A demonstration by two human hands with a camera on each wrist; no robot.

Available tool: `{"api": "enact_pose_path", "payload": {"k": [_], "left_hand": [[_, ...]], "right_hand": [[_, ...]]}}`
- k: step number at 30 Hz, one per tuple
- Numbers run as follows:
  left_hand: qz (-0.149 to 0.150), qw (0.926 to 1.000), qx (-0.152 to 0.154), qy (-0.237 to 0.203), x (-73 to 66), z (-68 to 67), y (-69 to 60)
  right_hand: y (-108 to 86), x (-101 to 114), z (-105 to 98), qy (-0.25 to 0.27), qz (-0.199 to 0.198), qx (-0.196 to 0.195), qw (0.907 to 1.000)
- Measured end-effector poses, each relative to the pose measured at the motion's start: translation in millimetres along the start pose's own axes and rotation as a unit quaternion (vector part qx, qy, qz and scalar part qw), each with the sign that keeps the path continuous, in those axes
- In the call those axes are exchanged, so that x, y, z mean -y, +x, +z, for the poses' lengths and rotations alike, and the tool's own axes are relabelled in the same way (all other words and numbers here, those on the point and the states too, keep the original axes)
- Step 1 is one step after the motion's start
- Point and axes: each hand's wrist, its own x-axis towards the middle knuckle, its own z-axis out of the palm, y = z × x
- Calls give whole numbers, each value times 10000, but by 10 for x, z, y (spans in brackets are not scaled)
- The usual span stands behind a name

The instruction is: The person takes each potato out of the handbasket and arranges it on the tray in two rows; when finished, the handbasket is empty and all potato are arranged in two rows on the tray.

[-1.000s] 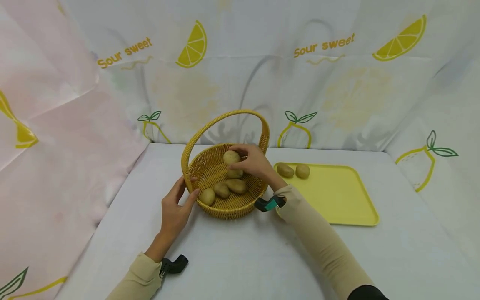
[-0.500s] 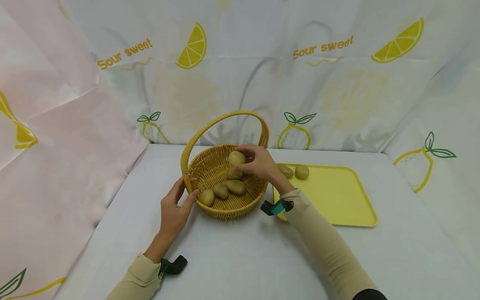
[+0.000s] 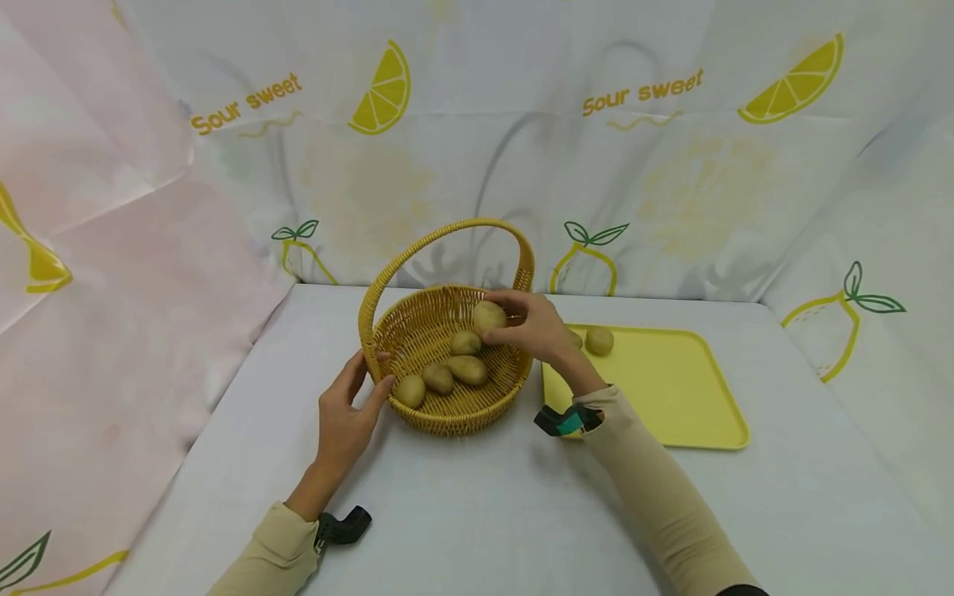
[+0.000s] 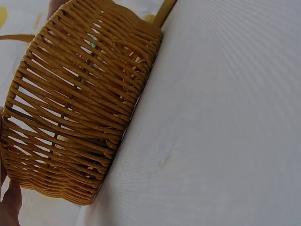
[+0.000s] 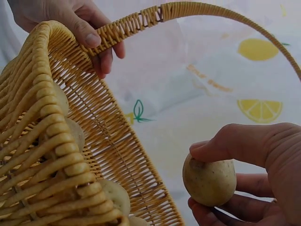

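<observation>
A yellow wicker basket (image 3: 455, 424) with a tall arched handle stands on the table. Several potatoes lie inside it, one of them a long potato (image 3: 468, 370). My left hand (image 3: 346, 422) grips the basket's left rim at the foot of the handle; the right wrist view has its thumb on one side and fingers on the other. Over the basket's right side, my right hand (image 3: 538, 329) pinches a round potato (image 5: 209, 182) between thumb and fingers. In the right wrist view this potato is held clear of the wicker.
Right of the basket lies a yellow tray (image 3: 671, 397). A potato (image 3: 599, 340) sits near its back left corner, and another beside it is mostly hidden by my right hand. Behind the white table (image 3: 462, 513) hangs a lemon-print cloth (image 3: 477, 149).
My right hand has moved right, carrying the potato from over the basket's middle toward its right rim. My left hand and the basket have stayed in place.
</observation>
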Motion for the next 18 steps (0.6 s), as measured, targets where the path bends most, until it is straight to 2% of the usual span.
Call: {"api": "enact_pose_path", "payload": {"k": [8,18], "left_hand": [[-85,10000,0,47,-23,0,2],[-41,10000,5,70,-8,2,-4]], "right_hand": [[-100,-15,-92,-42,-128,-129,9998],[-231,-64,-249,3,-154,-325,9994]]}}
